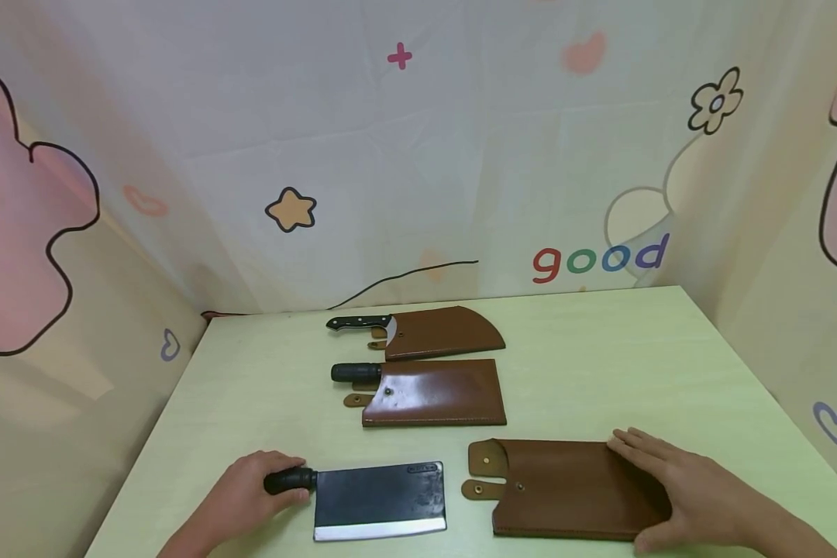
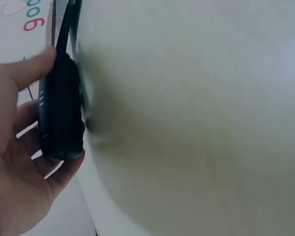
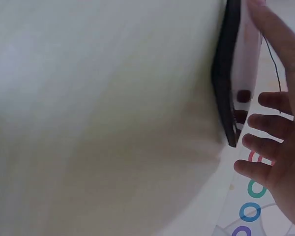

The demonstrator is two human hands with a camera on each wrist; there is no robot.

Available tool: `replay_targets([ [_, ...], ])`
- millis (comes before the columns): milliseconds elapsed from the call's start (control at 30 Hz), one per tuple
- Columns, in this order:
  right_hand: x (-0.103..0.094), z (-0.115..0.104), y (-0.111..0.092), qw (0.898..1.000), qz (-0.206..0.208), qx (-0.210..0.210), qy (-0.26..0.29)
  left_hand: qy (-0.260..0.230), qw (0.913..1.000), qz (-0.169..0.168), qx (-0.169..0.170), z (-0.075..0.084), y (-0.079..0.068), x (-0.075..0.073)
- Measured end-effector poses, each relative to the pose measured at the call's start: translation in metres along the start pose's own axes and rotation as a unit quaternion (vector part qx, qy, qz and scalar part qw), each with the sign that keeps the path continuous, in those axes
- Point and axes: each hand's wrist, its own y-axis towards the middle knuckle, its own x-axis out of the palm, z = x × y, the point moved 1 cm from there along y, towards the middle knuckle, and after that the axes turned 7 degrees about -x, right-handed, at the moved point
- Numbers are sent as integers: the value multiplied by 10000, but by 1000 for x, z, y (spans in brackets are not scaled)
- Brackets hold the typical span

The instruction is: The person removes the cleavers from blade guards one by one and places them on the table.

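Note:
In the head view a cleaver (image 1: 380, 500) lies at the front left, its dark blade pointing right and its bright cutting edge toward me. My left hand (image 1: 240, 492) holds its black handle (image 2: 61, 110), the thumb on one side and the fingers curled behind. A brown leather sheath (image 1: 572, 492) lies flat to the right of the blade, its opening and two snap tabs facing the cleaver. My right hand (image 1: 697, 492) rests at the sheath's right end, fingers at its far edge and thumb at the near one. In the right wrist view the fingers (image 3: 268, 125) are extended and spread.
Farther back lie a sheathed cleaver (image 1: 435, 395) and, behind it, a sheathed knife (image 1: 446, 333) with a curved end, both handles pointing left. A printed curtain (image 1: 404, 155) hangs behind and beside the pale table (image 1: 600, 364).

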Motion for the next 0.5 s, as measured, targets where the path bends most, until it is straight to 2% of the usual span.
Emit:
replay_targets([
  [67, -5, -1, 3, 9999, 159, -41, -47, -84, 9999, -41, -67, 2, 1, -4],
  [133, -10, -2, 7, 9993, 349, -131, -104, -85, 10000, 38, 10, 5, 3, -9],
  [333, -22, -8, 29, 9980, 540, -236, -243, -70, 9961, 627, 609, 17, 12, -21],
  [500, -30, -12, 53, 9982, 477, -303, -176, 40, 9906, 903, 1028, 29, 25, -26],
])
